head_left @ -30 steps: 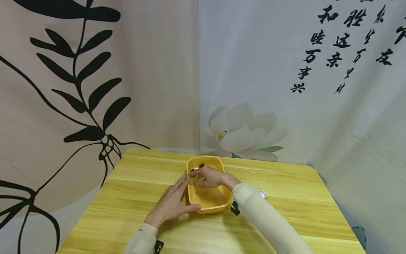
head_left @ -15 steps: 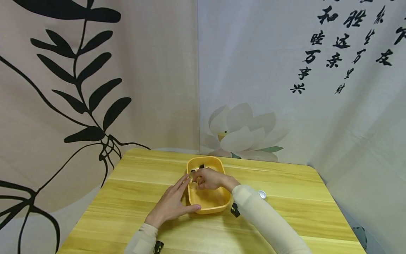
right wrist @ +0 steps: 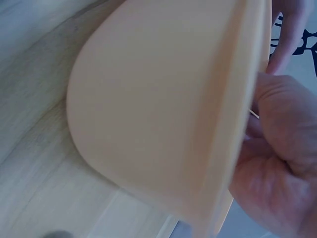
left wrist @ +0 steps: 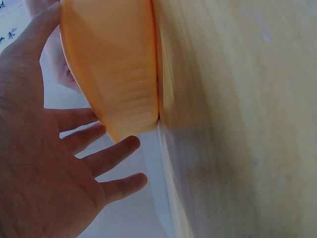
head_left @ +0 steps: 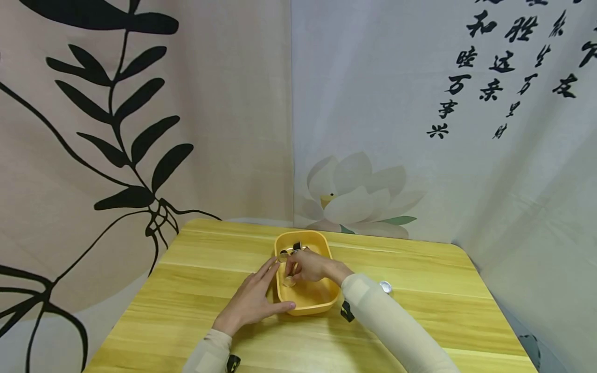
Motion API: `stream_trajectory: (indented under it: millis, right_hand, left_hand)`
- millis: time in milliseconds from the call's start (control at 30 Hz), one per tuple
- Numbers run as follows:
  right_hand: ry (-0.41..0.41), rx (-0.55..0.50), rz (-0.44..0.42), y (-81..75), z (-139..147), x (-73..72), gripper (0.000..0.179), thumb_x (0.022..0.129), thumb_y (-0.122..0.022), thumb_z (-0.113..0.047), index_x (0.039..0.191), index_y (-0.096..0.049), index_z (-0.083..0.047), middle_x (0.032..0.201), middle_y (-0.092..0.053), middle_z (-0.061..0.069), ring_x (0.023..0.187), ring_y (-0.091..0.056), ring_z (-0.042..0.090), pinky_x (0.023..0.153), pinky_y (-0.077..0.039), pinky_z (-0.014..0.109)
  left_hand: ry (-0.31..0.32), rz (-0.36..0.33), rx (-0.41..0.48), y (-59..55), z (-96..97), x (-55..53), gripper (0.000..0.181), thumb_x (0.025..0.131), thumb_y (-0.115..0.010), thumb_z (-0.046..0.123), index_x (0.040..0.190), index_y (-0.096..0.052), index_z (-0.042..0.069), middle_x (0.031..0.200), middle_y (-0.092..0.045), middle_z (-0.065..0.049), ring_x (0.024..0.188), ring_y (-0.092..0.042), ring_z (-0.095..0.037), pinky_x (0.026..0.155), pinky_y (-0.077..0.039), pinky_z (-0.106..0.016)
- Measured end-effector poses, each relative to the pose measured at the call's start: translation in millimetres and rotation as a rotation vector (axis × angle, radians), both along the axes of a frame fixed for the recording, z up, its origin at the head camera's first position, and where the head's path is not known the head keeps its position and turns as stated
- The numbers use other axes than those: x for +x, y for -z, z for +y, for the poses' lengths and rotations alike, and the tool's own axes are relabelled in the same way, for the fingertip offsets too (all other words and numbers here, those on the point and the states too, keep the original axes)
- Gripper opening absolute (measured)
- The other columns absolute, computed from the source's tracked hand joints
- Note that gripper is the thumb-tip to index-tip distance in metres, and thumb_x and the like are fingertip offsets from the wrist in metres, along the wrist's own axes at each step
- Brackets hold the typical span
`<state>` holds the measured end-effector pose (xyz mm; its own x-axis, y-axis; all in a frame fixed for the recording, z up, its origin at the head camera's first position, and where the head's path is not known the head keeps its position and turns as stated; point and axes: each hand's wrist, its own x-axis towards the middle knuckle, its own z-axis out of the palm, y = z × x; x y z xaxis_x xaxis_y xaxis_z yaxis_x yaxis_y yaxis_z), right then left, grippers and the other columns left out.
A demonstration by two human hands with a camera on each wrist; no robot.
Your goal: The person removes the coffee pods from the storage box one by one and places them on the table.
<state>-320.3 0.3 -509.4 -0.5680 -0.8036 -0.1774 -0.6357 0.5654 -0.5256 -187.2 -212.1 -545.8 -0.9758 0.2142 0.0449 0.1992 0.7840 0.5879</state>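
A yellow plastic bin (head_left: pixel 310 311) stands on the table with several small items inside. My left hand (head_left: pixel 252 298) rests along its left rim, fingers fairly straight and thumb on the near-left corner; the left wrist view shows this hand (left wrist: pixel 54 153) spread beside the bin's wall (left wrist: pixel 111 64). Inside the bin, my right hand (head_left: pixel 311 264) has curled fingers pinching a small round disc (head_left: pixel 289 281), too small to identify. Another round piece (head_left: pixel 282 256) lies by the left wall, and a black piece (head_left: pixel 297 245) is farther back. The bin wall (right wrist: pixel 148 99) hides the right fingertips in the right wrist view.
A silvery round piece (head_left: pixel 385 286) lies on the wooden table (head_left: pixel 420 321) to the right of the bin, beside the right sleeve (head_left: pixel 373 295). Printed curtains (head_left: pixel 233 103) hang behind the table's back edge.
The right fingers and the small disc have moved slightly toward the near side of the bin, revealing more of the items at the back. The left hand has stayed put.
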Motion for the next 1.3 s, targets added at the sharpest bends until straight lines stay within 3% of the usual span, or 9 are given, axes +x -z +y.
stream_trajectory:
  millis: [267, 533, 733, 933, 1133, 1300]
  right_hand:
    - [-0.034, -0.014, 0.014, -1.1, 2.7, 2.9, 0.013, 0.101, -0.085, -0.008, 0.113, -0.080, -0.010, 0.119, -0.082, 0.004, 0.101, -0.082, 0.015, 0.089, -0.064, 0.020]
    - [-0.044, -0.029, 0.031, -4.9, 8.7, 2.9, 0.015, 0.103, -0.084, -0.010, 0.118, -0.080, -0.009, 0.118, -0.083, 0.005, 0.106, -0.079, 0.019, 0.095, -0.065, 0.026]
    - [-0.032, -0.076, 0.014, -9.4, 17.8, 5.3, 0.017, 0.104, -0.083, -0.015, 0.119, -0.080, -0.008, 0.121, -0.083, 0.006, 0.113, -0.081, 0.023, 0.101, -0.068, 0.032]
    - [-0.055, -0.159, 0.001, -11.2, 28.1, 6.8, 0.019, 0.104, -0.081, -0.010, 0.121, -0.080, 0.000, 0.123, -0.081, 0.012, 0.112, -0.083, 0.026, 0.100, -0.070, 0.033]
    - [-0.025, -0.189, -0.008, -11.4, 40.3, 7.9, 0.022, 0.104, -0.081, -0.014, 0.122, -0.081, 0.000, 0.122, -0.076, 0.012, 0.110, -0.083, 0.028, 0.098, -0.070, 0.031]
    - [-0.005, -0.204, -0.013, -13.4, 51.2, 10.5, 0.022, 0.106, -0.078, -0.015, 0.124, -0.081, -0.004, 0.130, -0.078, 0.012, 0.112, -0.084, 0.029, 0.098, -0.070, 0.032]
  left_hand:
    - [0.000, 0.005, -0.009, -0.1, 0.8, 0.8, 0.126, 0.086, -0.081, 0.084, 0.180, -0.033, 0.015, 0.192, -0.021, -0.004, 0.164, -0.041, -0.055, 0.131, -0.041, -0.075]
    - [0.000, 0.009, 0.001, 0.0, 2.2, 1.3, 0.122, 0.088, -0.086, 0.075, 0.179, -0.034, 0.013, 0.191, -0.021, -0.007, 0.162, -0.043, -0.058, 0.128, -0.043, -0.078]
    - [-0.006, 0.006, -0.005, 0.1, 1.4, 1.0, 0.126, 0.086, -0.083, 0.082, 0.180, -0.032, 0.015, 0.192, -0.019, -0.005, 0.162, -0.044, -0.057, 0.128, -0.044, -0.077]
    - [-0.008, 0.013, -0.007, -0.3, 0.6, 1.2, 0.126, 0.086, -0.082, 0.083, 0.180, -0.031, 0.016, 0.192, -0.020, -0.004, 0.161, -0.045, -0.057, 0.127, -0.044, -0.077]
    - [-0.013, 0.010, -0.009, -1.1, 1.8, 0.8, 0.125, 0.086, -0.084, 0.080, 0.181, -0.030, 0.019, 0.192, -0.021, -0.005, 0.161, -0.045, -0.057, 0.127, -0.044, -0.078]
    - [-0.012, 0.019, -0.020, -1.5, 2.0, 1.1, 0.125, 0.086, -0.084, 0.081, 0.180, -0.031, 0.018, 0.192, -0.022, -0.005, 0.159, -0.046, -0.058, 0.126, -0.045, -0.078]
